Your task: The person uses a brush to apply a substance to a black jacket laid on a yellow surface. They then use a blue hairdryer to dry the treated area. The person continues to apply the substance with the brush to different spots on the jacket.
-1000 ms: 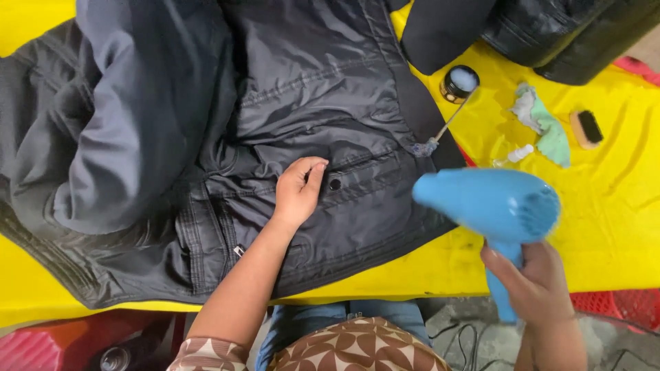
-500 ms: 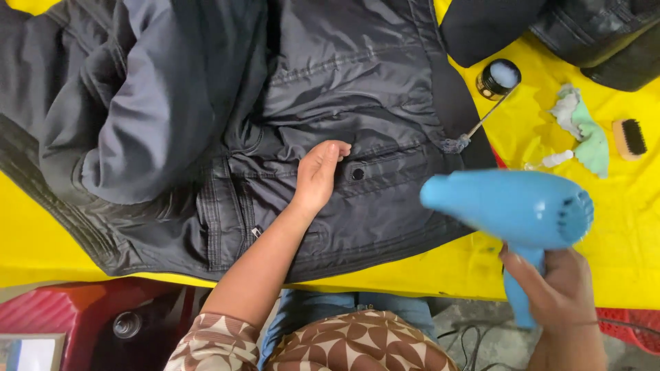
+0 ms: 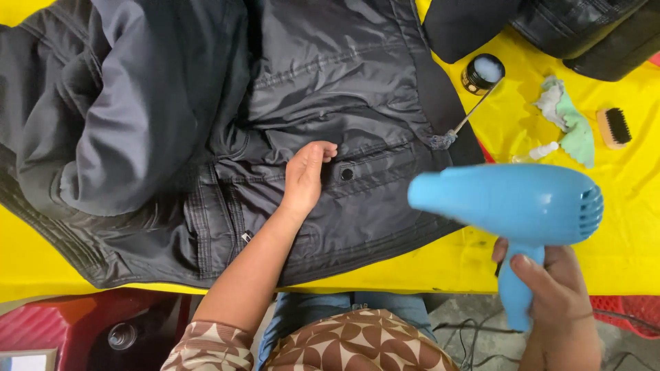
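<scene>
A dark grey jacket (image 3: 206, 130) lies spread over a yellow table cover (image 3: 619, 227). My left hand (image 3: 307, 175) rests flat on the jacket beside a pocket flap with a snap button (image 3: 346, 174), fingers close together, holding nothing. My right hand (image 3: 555, 302) grips the handle of a light blue hair dryer (image 3: 509, 206), whose nozzle points left toward the jacket's lower front. The dryer hovers above the table's near edge, apart from the fabric.
A small open dark jar (image 3: 482, 73) stands at the upper right with a thin brush (image 3: 462, 124) leaning from it onto the jacket. A crumpled green-white cloth (image 3: 567, 117), a small wooden brush (image 3: 614, 128) and a black bag (image 3: 584, 31) lie beyond. A red crate (image 3: 622, 312) sits below.
My left hand stays on the jacket by the pocket. The hair dryer keeps pointing left in my right hand; the view has shifted slightly.
</scene>
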